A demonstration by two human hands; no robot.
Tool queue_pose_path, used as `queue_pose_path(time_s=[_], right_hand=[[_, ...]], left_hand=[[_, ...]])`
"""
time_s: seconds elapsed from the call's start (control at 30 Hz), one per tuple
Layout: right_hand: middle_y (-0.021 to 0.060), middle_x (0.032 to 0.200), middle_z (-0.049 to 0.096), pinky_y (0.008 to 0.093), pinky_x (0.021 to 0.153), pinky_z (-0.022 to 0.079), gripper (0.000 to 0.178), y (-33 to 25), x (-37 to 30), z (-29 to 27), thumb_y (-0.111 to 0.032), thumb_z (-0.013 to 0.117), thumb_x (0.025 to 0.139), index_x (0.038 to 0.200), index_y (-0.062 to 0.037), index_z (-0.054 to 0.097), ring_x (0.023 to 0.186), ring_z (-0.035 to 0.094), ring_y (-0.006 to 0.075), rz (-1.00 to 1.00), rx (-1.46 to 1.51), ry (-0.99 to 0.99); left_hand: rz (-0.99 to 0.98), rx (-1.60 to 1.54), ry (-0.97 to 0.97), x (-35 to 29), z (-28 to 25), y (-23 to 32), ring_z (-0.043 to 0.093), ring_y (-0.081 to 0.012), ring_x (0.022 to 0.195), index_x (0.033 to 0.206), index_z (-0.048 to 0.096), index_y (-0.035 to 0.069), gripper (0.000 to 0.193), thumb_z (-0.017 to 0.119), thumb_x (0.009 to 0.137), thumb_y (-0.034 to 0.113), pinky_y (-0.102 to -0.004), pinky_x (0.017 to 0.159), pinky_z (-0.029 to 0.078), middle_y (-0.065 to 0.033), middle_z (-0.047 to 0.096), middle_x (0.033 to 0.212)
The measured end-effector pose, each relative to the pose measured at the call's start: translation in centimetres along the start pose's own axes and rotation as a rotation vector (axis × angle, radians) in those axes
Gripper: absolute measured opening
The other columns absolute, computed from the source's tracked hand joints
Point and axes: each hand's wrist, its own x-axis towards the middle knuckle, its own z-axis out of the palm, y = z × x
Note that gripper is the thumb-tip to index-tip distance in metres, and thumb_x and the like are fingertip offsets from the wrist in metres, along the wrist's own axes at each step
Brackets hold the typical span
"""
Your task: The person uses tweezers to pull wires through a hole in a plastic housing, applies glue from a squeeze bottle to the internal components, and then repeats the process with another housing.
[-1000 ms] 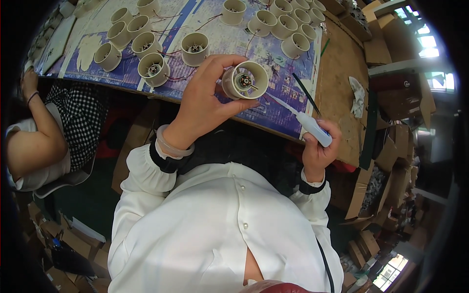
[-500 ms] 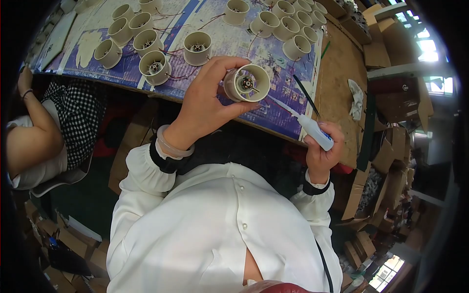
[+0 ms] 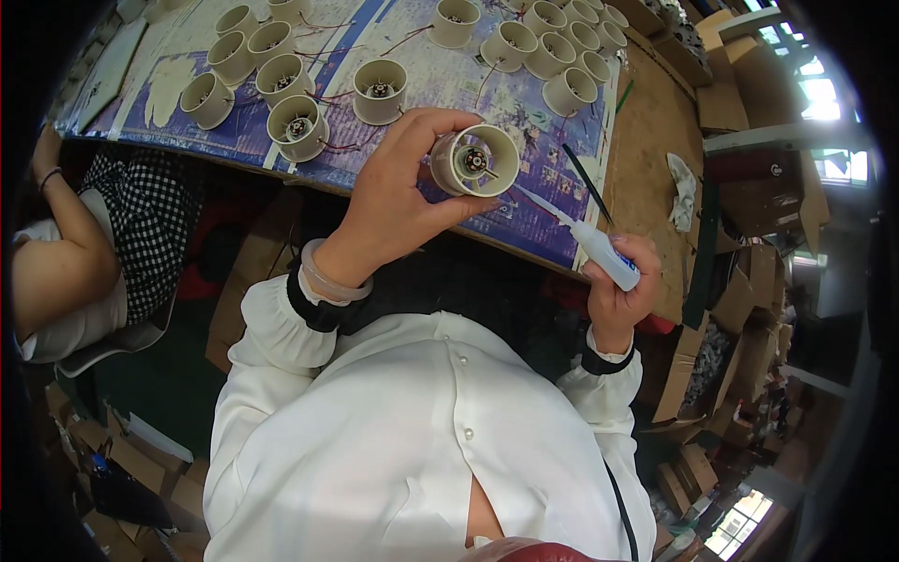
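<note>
1. My left hand [image 3: 398, 201] sits at frame centre, fingers curled around a cream cup-shaped socket [image 3: 475, 161], open mouth facing the camera; inside it I see a small metal fitting.
2. My right hand [image 3: 623, 286], centre right, is closed in a fist on a white glue bottle [image 3: 607, 255]; its long thin nozzle [image 3: 538, 203] points up-left and the tip ends just at the socket's lower rim. I can't tell if it touches.
3. Upper left: a cluster of cream sockets [image 3: 281, 80] stands mouth-up on the blue patterned mat [image 3: 524, 103], each with a dark metal part inside and thin reddish wires [image 3: 342, 145] trailing out.
4. Top centre to right: a second group of sockets [image 3: 552, 47], packed close, same round smooth plastic shape.
5. The mat is worn, with pale patches; right of it is bare wooden bench [image 3: 655, 122] with a crumpled white rag [image 3: 685, 192] and a thin dark rod [image 3: 587, 183].
6. The bench's near edge runs diagonally just under my hands; open room is between the two socket groups.
7. Another person's arm [image 3: 56, 253] shows at the left edge, well apart.
</note>
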Motion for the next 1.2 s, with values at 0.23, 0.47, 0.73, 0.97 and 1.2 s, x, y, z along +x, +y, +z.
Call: queue_pose_path(time_s=[0.23, 0.47, 0.73, 0.97, 1.2], right_hand=[[0.0090, 0.087, 0.061, 0.0301, 0.064, 0.046, 0.044, 0.0, -0.1, -0.1, -0.022, 0.084, 0.069, 0.099, -0.0065, 0.056, 0.073, 0.059, 0.0229, 0.005, 0.006, -0.003], [0.0094, 0.087, 0.061, 0.0302, 0.065, 0.046, 0.045, 0.1, -0.1, -0.1, -0.021, 0.084, 0.069, 0.101, -0.0064, 0.055, 0.074, 0.059, 0.0230, -0.009, 0.004, -0.010], [0.0090, 0.090, 0.059, 0.0237, 0.063, 0.040, 0.032, 1.1, -2.1, 0.6, -0.025, 0.069, 0.087, 0.105, -0.0042, 0.053, 0.076, 0.053, 0.0157, 0.367, 0.311, 0.190], [0.0053, 0.087, 0.058, 0.0199, 0.047, 0.028, 0.027, 2.9, -2.3, -0.4, -0.028, 0.058, 0.093, 0.109, -0.0072, 0.055, 0.071, 0.048, 0.0104, 0.800, 1.511, 0.337], [0.0053, 0.093, 0.064, 0.0210, 0.048, 0.034, 0.028, 4.0, -1.7, -0.5, -0.024, 0.057, 0.093, 0.116, -0.0069, 0.055, 0.075, 0.051, 0.0117, 0.888, 1.682, 0.474]], left_hand=[[-0.008, -0.021, 0.001, 0.0, 0.0, 0.1, 0.058, -0.0149, 0.100, 0.119, 0.053, 0.005, 0.061, 0.082, 0.066, 0.003, -0.0271, 0.081, 0.054, -0.0049, 0.055, 0.116], [-0.011, -0.045, 0.003, 0.0, 0.0, 0.1, 0.058, -0.0152, 0.101, 0.120, 0.053, 0.005, 0.061, 0.082, 0.066, 0.003, -0.0271, 0.082, 0.054, -0.0047, 0.054, 0.116], [-0.076, -0.026, -0.024, -0.2, -0.7, 0.1, 0.058, -0.0145, 0.103, 0.122, 0.050, 0.004, 0.061, 0.081, 0.069, 0.003, -0.0275, 0.084, 0.053, -0.0063, 0.055, 0.116], [-0.021, 0.040, 0.014, -1.4, -2.3, -1.3, 0.058, -0.0216, 0.095, 0.121, 0.051, 0.005, 0.061, 0.079, 0.068, 0.015, -0.0308, 0.079, 0.048, -0.0067, 0.059, 0.104], [0.094, 0.582, 0.015, -1.8, -3.2, -0.8, 0.052, -0.0299, 0.099, 0.121, 0.052, 0.005, 0.059, 0.074, 0.068, 0.018, -0.0373, 0.089, 0.043, -0.0110, 0.059, 0.106]])
